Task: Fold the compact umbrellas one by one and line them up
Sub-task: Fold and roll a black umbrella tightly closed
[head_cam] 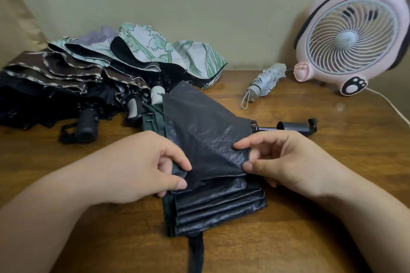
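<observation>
While the dark umbrella lies on the wooden table before you, your left hand and right hand each pinch its canopy edge, with loose umbrellas piled far left and a silver umbrella near the pink fan.

dim warm indoor light, soft shadows under the hands, faint sheen on the table, wide-angle bending at edges, slightly soft focus
</observation>
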`<state>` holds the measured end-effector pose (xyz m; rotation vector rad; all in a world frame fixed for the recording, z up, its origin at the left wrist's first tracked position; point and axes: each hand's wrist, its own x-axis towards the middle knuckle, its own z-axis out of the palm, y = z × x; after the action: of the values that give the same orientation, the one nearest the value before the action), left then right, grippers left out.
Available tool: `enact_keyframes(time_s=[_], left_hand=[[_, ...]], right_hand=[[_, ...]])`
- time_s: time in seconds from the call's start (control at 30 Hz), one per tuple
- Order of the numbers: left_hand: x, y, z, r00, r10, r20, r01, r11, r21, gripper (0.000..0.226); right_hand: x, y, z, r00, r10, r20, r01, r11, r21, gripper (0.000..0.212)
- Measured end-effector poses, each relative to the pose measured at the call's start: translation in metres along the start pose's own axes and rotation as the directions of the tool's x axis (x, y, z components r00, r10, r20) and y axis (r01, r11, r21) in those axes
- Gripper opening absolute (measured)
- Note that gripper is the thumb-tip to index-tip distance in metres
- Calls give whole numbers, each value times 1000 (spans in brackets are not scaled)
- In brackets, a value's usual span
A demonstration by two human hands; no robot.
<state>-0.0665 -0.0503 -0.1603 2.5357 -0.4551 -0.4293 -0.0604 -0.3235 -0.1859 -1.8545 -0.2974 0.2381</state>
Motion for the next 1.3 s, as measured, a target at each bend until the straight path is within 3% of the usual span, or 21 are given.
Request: enact_keyframes(time_s=[0.17, 0.27, 0.33, 0.4, 0.47, 0.6, 0.83, 1.03, 1.17, 1.3], left_hand=[[-1, 0, 2, 999, -25, -28, 25, 1000, 5, 21], [-1, 7, 10, 988, -8, -157, 28, 992, 123, 33], [1, 11, 17, 946, 93, -311, -8, 964, 265, 37], [5, 13, 23, 877, 297, -378, -148, 915, 375, 38], [7, 14, 28, 878, 389, -278, -254, 873, 416, 45], [8, 11, 35, 895, 420, -151, -340, 861, 378, 46], [4, 14, 31, 888, 440, -132, -380, 865, 328, 13], [7, 10, 29, 926, 376, -14, -343, 859, 380, 52], [5, 12, 29, 928, 370, 51, -357, 840, 407, 49], [2, 10, 28, 917, 397, -31, -349, 838, 420, 44]], right_hand=[[1, 5, 4, 1000, -23, -14, 21, 989, -145, 24], [1, 6, 7, 999, -46, -21, 41, 977, -211, 19], [0, 6, 8, 997, -64, -31, 55, 971, -232, 15], [0, 5, 8, 997, -73, -35, 62, 968, -244, 14], [0, 4, 8, 996, -76, -39, 65, 969, -239, 16], [1, 6, 6, 993, -69, -95, 50, 982, -183, 24], [-2, 3, 9, 997, -73, -30, 62, 960, -272, 23], [0, 6, 9, 996, -83, -36, 71, 961, -268, 27], [-1, 5, 8, 995, -94, -38, 82, 967, -242, 28], [-1, 5, 9, 981, -173, -83, 155, 969, -190, 25]])
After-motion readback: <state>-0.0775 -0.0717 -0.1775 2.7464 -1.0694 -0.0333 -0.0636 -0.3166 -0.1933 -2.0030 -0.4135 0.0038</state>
